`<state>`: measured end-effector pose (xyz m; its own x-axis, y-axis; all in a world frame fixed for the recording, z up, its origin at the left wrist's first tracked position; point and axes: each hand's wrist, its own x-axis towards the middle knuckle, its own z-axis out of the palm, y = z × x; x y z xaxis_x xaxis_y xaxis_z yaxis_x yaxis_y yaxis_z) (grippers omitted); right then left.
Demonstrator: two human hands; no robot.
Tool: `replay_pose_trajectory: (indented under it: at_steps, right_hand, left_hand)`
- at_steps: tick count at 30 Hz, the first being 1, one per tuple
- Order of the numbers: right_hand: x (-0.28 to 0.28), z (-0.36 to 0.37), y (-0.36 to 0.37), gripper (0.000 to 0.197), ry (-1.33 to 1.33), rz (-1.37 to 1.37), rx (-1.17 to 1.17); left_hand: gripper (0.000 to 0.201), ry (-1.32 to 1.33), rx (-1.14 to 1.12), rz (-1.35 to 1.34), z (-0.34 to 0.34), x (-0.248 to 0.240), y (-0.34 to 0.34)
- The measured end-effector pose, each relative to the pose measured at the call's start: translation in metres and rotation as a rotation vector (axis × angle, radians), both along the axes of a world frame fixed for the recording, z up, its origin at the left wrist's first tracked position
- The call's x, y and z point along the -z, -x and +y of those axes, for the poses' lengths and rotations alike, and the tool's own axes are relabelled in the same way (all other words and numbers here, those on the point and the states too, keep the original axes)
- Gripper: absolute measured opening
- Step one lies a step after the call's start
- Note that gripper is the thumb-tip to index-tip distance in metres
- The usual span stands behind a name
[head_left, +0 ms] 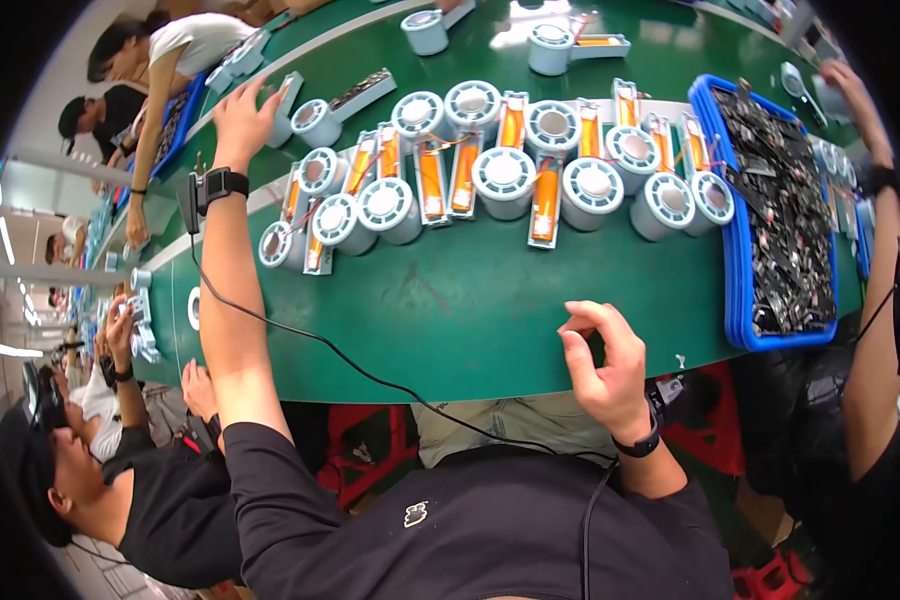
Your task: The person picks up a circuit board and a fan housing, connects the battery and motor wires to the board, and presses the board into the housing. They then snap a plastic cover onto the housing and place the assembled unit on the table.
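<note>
My left hand [245,122] reaches far out to the left, fingers spread, beside a light-blue housing [288,96]; whether the fingertips touch it I cannot tell. Close to the bench's near edge, my right hand [607,365] hovers with its fingers curved and a gap between thumb and forefinger, nothing in it. Beyond it, rows of round light-blue fan-like housings [592,190] stand on the green bench. Long narrow casings with orange battery cells [544,200] lie attached or beside them. Another round housing [316,122] with a dark-filled casing [362,93] is right of my left hand.
A blue crate [735,310] heaped with small black parts stands at the right. A black cable [340,348] runs from my left wrist across the bench edge. One co-worker [90,470] sits close at left; another person's arm [875,170] reaches in at right.
</note>
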<state>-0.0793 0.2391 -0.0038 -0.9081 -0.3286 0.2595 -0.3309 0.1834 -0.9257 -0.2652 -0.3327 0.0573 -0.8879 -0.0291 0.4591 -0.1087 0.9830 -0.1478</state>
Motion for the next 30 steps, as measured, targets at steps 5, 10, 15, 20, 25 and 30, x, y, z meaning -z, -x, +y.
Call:
replay_pose_trajectory:
  at_steps: [5, 10, 15, 20, 25, 30]
  right_hand:
    - [0.003, 0.003, 0.004, 0.025, -0.023, 0.05, 0.022]
    - [-0.028, 0.032, 0.012, 0.021, -0.089, 0.268, -0.065]
    - [-0.083, 0.106, 0.052, 0.018, -0.47, 0.522, 0.393]
    - [-0.094, 0.124, 0.107, 0.02, -0.681, 0.461, 0.336]
    - [-0.072, 0.13, 0.153, 0.022, -0.896, 0.612, 0.278]
    - [-0.074, 0.131, 0.158, 0.024, -0.989, 0.477, 0.236]
  left_hand:
    - [0.057, -0.244, -0.014, -0.281, -0.005, 0.041, 0.021]
    - [0.068, -0.673, -0.025, 0.299, -0.025, 0.008, 0.002]
    - [0.069, -0.569, 0.439, -0.122, 0.141, -0.113, -0.093]
    - [0.05, -0.29, 0.675, -0.481, 0.276, -0.097, -0.161]
    - [0.045, -0.284, 0.794, -0.734, 0.321, -0.028, -0.18]
    - [0.052, -0.26, 0.88, -0.317, 0.307, 0.006, -0.183]
